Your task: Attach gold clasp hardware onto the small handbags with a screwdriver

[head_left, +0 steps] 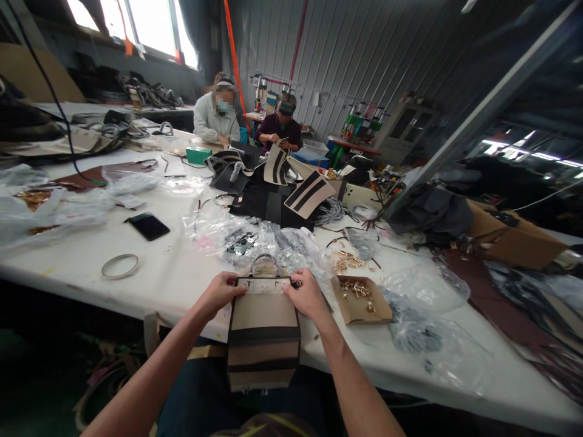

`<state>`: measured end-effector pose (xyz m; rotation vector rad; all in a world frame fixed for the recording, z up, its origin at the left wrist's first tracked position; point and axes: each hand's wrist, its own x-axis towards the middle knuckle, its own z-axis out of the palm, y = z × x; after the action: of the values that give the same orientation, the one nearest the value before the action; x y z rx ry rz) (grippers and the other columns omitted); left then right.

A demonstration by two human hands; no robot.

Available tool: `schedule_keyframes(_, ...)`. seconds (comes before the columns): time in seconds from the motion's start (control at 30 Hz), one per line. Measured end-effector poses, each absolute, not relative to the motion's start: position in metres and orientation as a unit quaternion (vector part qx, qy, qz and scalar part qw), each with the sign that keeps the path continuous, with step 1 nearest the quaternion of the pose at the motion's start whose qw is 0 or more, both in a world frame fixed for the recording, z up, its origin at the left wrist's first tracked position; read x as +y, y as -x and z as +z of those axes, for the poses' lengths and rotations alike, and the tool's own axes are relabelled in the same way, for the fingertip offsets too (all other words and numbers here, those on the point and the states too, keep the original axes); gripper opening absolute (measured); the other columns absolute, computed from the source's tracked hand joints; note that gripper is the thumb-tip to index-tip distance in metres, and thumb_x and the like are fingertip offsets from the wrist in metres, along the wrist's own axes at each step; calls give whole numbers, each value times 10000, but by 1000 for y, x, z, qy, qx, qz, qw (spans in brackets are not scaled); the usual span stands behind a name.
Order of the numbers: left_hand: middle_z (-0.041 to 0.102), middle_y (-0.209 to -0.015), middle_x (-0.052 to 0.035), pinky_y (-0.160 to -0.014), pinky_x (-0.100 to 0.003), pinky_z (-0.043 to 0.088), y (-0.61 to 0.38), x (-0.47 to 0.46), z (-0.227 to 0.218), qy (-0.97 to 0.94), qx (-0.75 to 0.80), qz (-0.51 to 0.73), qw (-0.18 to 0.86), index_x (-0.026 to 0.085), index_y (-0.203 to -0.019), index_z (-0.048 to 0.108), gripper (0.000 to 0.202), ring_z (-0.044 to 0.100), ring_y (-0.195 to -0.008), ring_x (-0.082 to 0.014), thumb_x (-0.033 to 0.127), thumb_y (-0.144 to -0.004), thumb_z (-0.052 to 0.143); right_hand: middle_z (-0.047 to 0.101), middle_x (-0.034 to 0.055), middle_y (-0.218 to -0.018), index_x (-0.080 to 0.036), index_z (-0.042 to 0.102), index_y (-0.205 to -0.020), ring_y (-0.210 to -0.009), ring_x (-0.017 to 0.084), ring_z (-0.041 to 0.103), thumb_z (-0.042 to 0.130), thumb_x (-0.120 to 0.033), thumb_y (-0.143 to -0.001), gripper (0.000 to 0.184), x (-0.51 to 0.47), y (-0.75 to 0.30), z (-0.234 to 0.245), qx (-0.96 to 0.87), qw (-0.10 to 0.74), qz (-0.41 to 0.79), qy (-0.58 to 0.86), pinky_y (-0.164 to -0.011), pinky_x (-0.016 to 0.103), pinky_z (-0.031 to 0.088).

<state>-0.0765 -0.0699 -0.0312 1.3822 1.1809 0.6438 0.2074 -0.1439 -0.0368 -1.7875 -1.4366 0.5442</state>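
Note:
A beige and dark striped handbag panel (263, 311) hangs over the table's front edge toward my lap. A wrapped, curved handle (264, 264) stands at its far end. My left hand (224, 294) pinches the panel's far left corner, thumb on top. At the far right corner my right hand (304, 292) grips the panel, with a small dark piece showing by its fingers. Between my hands runs a pale strip (263, 286) with small dark marks. The undersides of the corners are hidden.
Right of my hands sits a cardboard tray (380, 314) of gold-coloured fittings, with loose fittings (347, 262) behind it. Clear plastic bags (291, 246) lie ahead. A phone (148, 226) and a coiled ring (119, 266) lie left. Two people (217, 118) work across the white table (182, 267).

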Motion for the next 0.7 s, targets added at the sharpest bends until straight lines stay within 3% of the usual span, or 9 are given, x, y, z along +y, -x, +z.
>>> schedule_keyframes(0.07, 727, -820, -70, -705, -315, 441, 79, -69, -28, -577, 490, 263, 598, 153, -857, 778, 441, 636, -812, -260, 512, -616, 866, 772, 97, -1212, -223, 828, -859, -1141, 292, 704, 809, -390, -807, 175, -143, -210, -41, -571, 382, 201, 699, -1087, 410, 529)
schedule_keyframes(0.13, 695, -781, -48, -694, -304, 419, 81, -67, -26, -577, 491, 256, 601, 154, -812, 752, 437, 616, -785, -237, 512, -593, 875, 770, 74, -1217, -243, 854, -1051, -1146, 283, 708, 813, -409, -823, 285, -144, -214, -45, -561, 397, 238, 686, -1101, 415, 531)
schedule_keyframes(0.23, 639, -754, -5, -681, -294, 402, 81, -62, -24, -577, 500, 260, 591, 150, -905, 773, 481, 586, -757, -211, 466, -560, 880, 770, 57, -1248, -278, 843, -1230, -1174, 276, 711, 813, -410, -852, 401, -146, -216, -47, -562, 417, 265, 663, -1126, 417, 520)
schedule_keyframes(0.3, 599, -733, 14, -666, -292, 386, 79, -60, -25, -590, 503, 265, 574, 141, -1006, 800, 539, 563, -741, -204, 448, -568, 871, 766, 65, -1255, -276, 859, -1213, -1185, 275, 710, 795, -404, -882, 361, -146, -216, -47, -569, 418, 263, 657, -1143, 419, 507)
schedule_keyframes(0.43, 532, -675, 27, -631, -296, 333, 75, -57, -27, -626, 500, 245, 547, 128, -1006, 828, 530, 510, -695, -196, 496, -624, 840, 768, 76, -1263, -271, 861, -1254, -1203, 270, 711, 747, -386, -935, 357, -144, -216, -45, -579, 418, 285, 640, -1159, 417, 499)
schedule_keyframes(0.7, 604, -856, -26, -716, -326, 434, 64, -72, -33, -633, 530, 265, 498, 156, -1015, 858, 491, 574, -822, -236, 467, -637, 811, 758, 88, -1303, -277, 837, -1351, -1200, 251, 712, 749, -370, -935, 435, -161, -225, -39, -577, 390, 301, 652, -1130, 396, 514)
